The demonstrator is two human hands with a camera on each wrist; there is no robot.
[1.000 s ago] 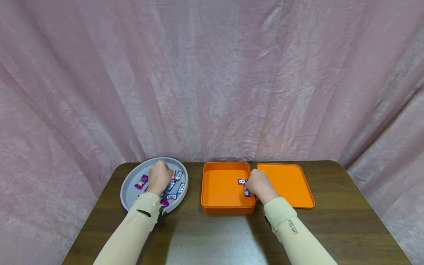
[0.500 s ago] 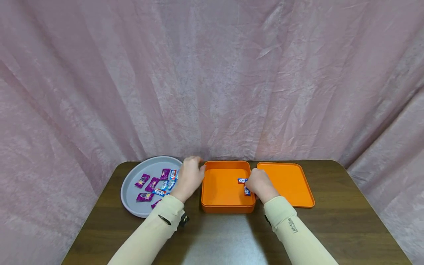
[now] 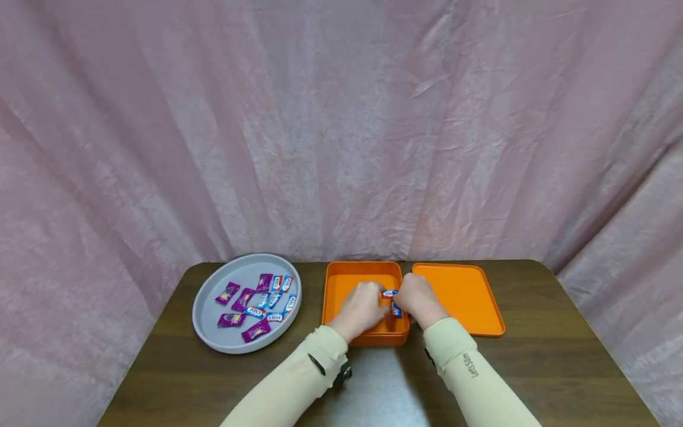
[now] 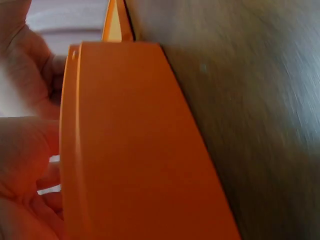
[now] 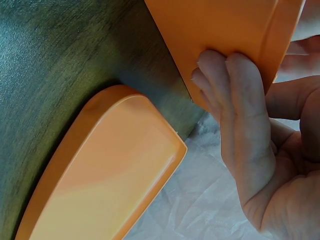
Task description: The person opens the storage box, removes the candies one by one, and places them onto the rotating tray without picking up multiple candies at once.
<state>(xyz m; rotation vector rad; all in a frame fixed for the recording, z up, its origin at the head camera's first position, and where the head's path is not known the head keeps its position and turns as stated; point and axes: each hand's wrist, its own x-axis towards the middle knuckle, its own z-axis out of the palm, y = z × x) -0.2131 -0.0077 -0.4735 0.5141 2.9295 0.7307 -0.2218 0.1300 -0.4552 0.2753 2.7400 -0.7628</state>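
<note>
In the head view my left hand reaches into an orange box, its fingertips close to two wrapped candies, one blue-and-white candy and one blue candy, along the right wall. In the left wrist view the box's outer side hides the ends of the left fingers, so I cannot tell whether they hold anything. My right hand grips the box's right wall; in the right wrist view its fingers lie flat on the outside, while the thumb goes over the rim.
A round grey tray at the left bears several purple candies and several blue, white and red candies. Right of the box lies an orange lid. A pink curtain hangs behind the wooden table.
My left hand has moved right from over the grey tray, past the box's left rim, into the box. The right hand has stayed on the box's right wall.
</note>
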